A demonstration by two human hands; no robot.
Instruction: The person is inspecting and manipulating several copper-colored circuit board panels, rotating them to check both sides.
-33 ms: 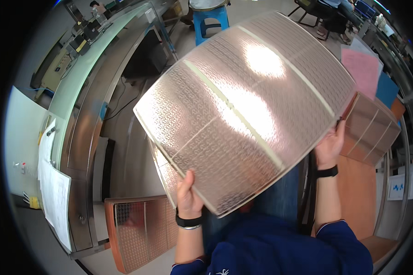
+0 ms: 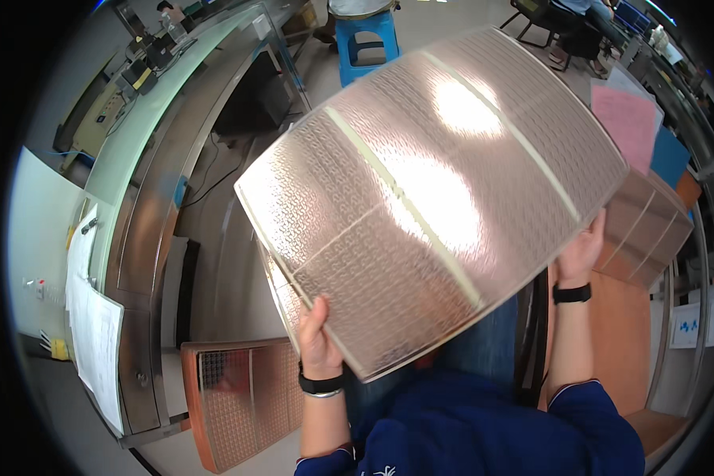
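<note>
Copper-toned panel slants there, catching the light. The person's left hand grips its edge by the lowest corner; the right hand clasps it near the right corner.

The copper-coloured sheet hides most fingers of the left hand and right hand — and most of a second sheet — while the upper edge crops the round thing on the blue stool at top centre.
</note>
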